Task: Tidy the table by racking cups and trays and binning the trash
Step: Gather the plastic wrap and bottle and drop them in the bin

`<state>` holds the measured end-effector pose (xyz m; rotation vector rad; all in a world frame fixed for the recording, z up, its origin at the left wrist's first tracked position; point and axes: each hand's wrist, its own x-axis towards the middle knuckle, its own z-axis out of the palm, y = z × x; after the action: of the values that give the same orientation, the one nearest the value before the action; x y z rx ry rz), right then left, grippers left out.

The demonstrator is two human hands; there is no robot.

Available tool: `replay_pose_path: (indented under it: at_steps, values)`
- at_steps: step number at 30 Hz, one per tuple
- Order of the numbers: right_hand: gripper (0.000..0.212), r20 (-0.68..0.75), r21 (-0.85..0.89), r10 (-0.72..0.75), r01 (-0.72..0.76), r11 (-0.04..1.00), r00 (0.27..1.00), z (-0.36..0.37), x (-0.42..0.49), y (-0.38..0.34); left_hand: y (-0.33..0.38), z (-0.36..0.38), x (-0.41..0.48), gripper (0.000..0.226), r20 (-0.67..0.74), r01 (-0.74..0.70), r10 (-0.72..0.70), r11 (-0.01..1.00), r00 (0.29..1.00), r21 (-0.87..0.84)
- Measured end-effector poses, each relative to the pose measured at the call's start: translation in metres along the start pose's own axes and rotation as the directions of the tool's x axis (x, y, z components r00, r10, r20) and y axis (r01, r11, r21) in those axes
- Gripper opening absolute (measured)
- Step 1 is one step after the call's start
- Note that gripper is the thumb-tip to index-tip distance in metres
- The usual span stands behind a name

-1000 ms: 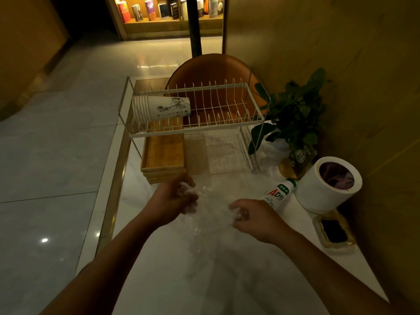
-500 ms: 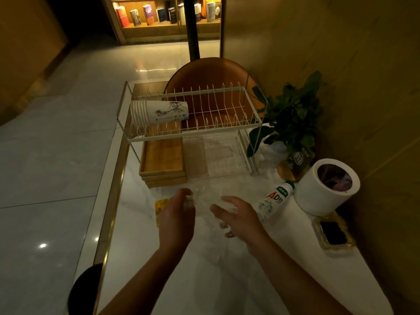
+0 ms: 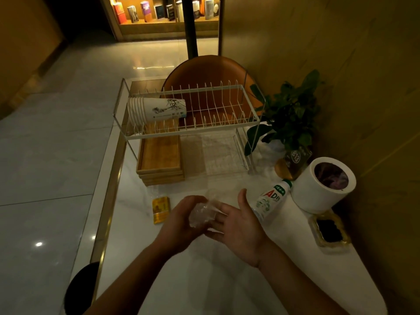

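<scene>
A crumpled wad of clear plastic wrap [image 3: 203,213] sits between my two hands over the white table [image 3: 204,280]. My left hand [image 3: 181,221] is curled around the wad. My right hand [image 3: 241,221] presses against it with fingers spread. On the white wire rack [image 3: 193,130], a stack of paper cups [image 3: 156,110] lies on its side on the top tier. Wooden trays [image 3: 160,162] are stacked under the rack. The white bin [image 3: 322,189] with a dark liner stands at the right.
A white drink bottle [image 3: 270,201] lies beside the bin. A small yellow packet [image 3: 161,209] lies left of my hands. A potted plant [image 3: 288,123] and a dark ashtray [image 3: 328,230] line the right edge. An orange chair [image 3: 204,71] stands behind the rack.
The spread plastic wrap has been gathered into a tight wad. My hands came together around it, and the yellow packet became visible on the table.
</scene>
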<state>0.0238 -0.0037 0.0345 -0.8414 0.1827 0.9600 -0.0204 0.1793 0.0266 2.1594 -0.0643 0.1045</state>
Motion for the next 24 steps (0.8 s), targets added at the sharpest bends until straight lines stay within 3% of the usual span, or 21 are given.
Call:
replay_pose_path:
  at_steps: [3, 5, 6, 8, 10, 11, 13, 17, 20, 24]
  values:
    - [0.066, -0.153, -0.183, -0.053, 0.025, 0.983, 0.987, -0.014, 0.0, -0.004, -0.006, 0.005, 0.009, 0.044, -0.04, 0.073, -0.073, 0.997, 0.997, 0.0]
    - [0.042, -0.335, -0.431, -0.259, 0.096, 0.897, 0.906, -0.029, -0.001, -0.013, -0.011, 0.012, 0.015, 0.044, -0.083, 0.161, -0.159, 0.987, 0.984, 0.007]
    - [0.03, -0.414, -0.589, -0.385, 0.08, 0.804, 0.825, -0.04, -0.001, -0.02, -0.014, 0.016, 0.017, 0.044, -0.107, 0.211, -0.209, 0.978, 0.972, 0.002]
    - [0.023, -0.466, -0.823, -0.573, -0.094, 0.56, 0.674, -0.065, 0.0, -0.039, -0.022, 0.022, 0.019, 0.043, -0.134, 0.315, -0.323, 0.946, 0.937, -0.073]
    - [0.041, -0.507, -0.861, -0.647, -0.302, 0.408, 0.57, -0.089, 0.006, -0.054, -0.027, 0.028, 0.02, 0.041, -0.144, 0.393, -0.421, 0.9, 0.895, -0.191]
    - [0.053, -0.558, -0.828, -0.655, -0.386, 0.406, 0.509, -0.099, 0.012, -0.059, -0.029, 0.03, 0.021, 0.04, -0.157, 0.412, -0.45, 0.883, 0.879, -0.227]
    - [0.075, -0.686, -0.722, -0.602, -0.483, 0.496, 0.408, -0.112, 0.024, -0.062, -0.029, 0.035, 0.022, 0.04, -0.199, 0.428, -0.478, 0.869, 0.856, -0.247]
    - [0.105, -0.832, -0.555, -0.441, -0.515, 0.653, 0.337, -0.128, 0.049, -0.056, -0.027, 0.036, 0.021, 0.041, -0.288, 0.443, -0.49, 0.87, 0.823, -0.217]
    - [0.106, -0.851, -0.524, -0.413, -0.523, 0.672, 0.322, -0.136, 0.061, -0.047, -0.028, 0.032, 0.02, 0.04, -0.284, 0.444, -0.497, 0.866, 0.82, -0.233]
    - [0.081, -0.856, -0.494, -0.343, -0.419, 0.762, 0.386, -0.141, 0.058, -0.04, -0.028, 0.028, 0.018, 0.039, -0.286, 0.463, -0.51, 0.859, 0.811, -0.219]
